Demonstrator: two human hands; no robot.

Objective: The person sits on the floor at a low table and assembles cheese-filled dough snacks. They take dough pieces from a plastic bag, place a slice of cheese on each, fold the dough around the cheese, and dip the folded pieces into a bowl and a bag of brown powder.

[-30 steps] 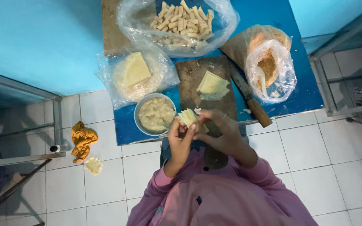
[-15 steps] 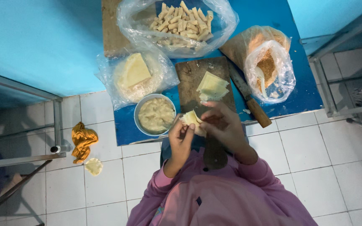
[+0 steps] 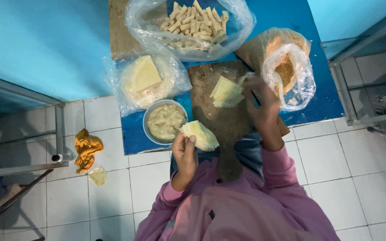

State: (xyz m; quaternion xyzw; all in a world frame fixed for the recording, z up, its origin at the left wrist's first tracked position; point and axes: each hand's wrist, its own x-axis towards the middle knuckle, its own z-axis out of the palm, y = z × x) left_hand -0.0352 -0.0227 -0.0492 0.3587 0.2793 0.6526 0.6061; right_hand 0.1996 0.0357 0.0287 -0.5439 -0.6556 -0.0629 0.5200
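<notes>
My left hand (image 3: 185, 151) holds a folded pale wrapper sheet (image 3: 200, 135) just in front of a metal bowl of pale filling (image 3: 164, 121). Farther out, my right hand (image 3: 261, 103) reaches over a dark wooden cutting board (image 3: 215, 109), its fingertips on the corner of a stack of pale square wrappers (image 3: 225, 93). Whether those fingers have pinched a sheet I cannot tell. Both sleeves are pink.
A low blue table (image 3: 310, 96) carries a clear bag of rolled sticks (image 3: 192, 22), a bag of stacked wrappers (image 3: 144, 79) and a bag of brown crumbs (image 3: 287, 67). An orange cloth (image 3: 86, 147) lies on the white tile floor. Metal frames stand at the left (image 3: 59, 134) and at the right (image 3: 354, 107).
My right hand left the wrapper held at my left hand and moved away to the wrapper stack on the board. My left hand stayed put with the folded sheet.
</notes>
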